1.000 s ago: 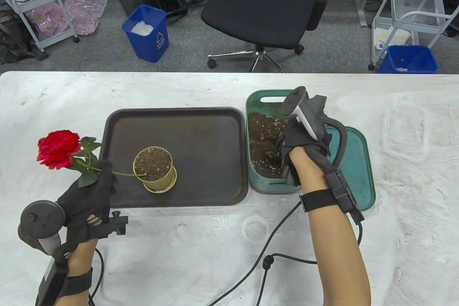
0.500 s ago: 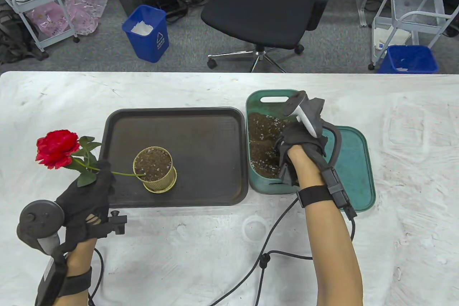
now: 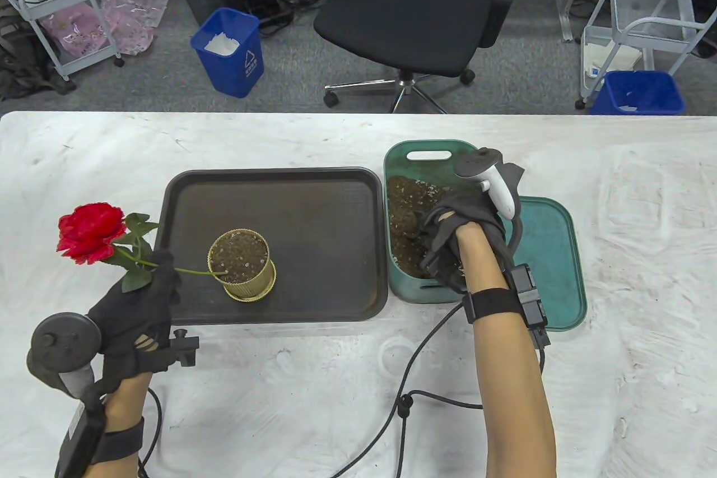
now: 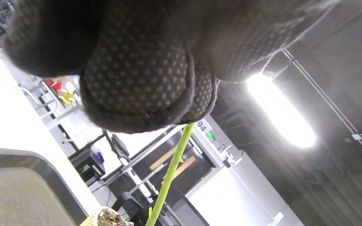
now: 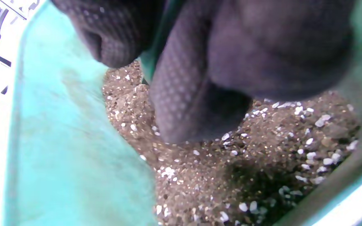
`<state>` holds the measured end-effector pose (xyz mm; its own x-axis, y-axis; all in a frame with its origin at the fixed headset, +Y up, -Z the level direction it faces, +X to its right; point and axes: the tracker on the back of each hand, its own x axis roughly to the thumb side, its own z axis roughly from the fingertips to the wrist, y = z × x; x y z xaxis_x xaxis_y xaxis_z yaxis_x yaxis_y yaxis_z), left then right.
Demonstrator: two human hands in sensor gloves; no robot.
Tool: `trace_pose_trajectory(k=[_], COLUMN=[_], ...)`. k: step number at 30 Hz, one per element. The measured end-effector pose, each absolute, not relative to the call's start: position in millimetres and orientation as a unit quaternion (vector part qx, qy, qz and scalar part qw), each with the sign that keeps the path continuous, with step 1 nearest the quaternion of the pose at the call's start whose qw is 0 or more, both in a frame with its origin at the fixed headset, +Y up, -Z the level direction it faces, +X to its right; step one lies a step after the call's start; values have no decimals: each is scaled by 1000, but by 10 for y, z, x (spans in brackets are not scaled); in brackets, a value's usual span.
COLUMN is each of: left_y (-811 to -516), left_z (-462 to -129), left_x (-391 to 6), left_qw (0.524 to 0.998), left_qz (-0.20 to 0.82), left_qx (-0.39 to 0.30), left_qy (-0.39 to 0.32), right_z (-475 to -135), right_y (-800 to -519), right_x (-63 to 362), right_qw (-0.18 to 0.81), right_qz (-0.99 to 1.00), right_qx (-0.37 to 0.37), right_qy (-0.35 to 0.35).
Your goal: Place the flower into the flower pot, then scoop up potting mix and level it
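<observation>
Flower (image 3: 92,231) stem pinched in left hand (image 3: 137,310), tip seemingly in flower pot (image 3: 242,265)

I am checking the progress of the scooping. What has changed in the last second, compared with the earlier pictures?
The right hand has sunk lower into the green bin of potting mix, rolling so its tracker tips toward the right. Whether it holds anything there is hidden. Unchanged: the left hand grips the flower by its stem, whose end sits in the flower pot on the tray.
</observation>
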<state>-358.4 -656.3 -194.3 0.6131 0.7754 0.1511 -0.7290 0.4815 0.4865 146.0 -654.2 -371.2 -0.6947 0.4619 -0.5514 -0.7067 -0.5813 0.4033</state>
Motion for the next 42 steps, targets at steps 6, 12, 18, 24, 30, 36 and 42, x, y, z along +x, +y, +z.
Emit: trace_pose_trajectory(k=[6, 12, 18, 24, 30, 36, 42], left_y=[-6563, -6576, -6575, -6577, -6577, -6577, -6579], left_z=[-1951, -1958, -1964, -1969, -1973, -1973, -1973], left_x=[-3581, -3592, -3591, -3592, -3589, -3589, -3589], left_qw=[859, 856, 855, 852, 852, 852, 852], left_qz=[439, 446, 452, 457, 459, 458, 458], left_qx=[259, 256, 253, 251, 250, 251, 250], left_qy=[42, 45, 43, 43, 42, 40, 41], right_z=[-3589, -3394, -3209, -3032, -2867, -2784, -2739], right_y=[-6533, -6512, -6421, -6316, -6208, -6098, -6056], right_x=[1564, 1683, 1764, 1810, 1741, 1463, 857], right_qw=[421, 505, 550, 588, 621, 631, 631], right_qz=[828, 786, 767, 751, 738, 743, 747], right_qx=[-209, -228, -240, -243, -229, -174, -93], right_qy=[307, 275, 229, 178, 134, 138, 184])
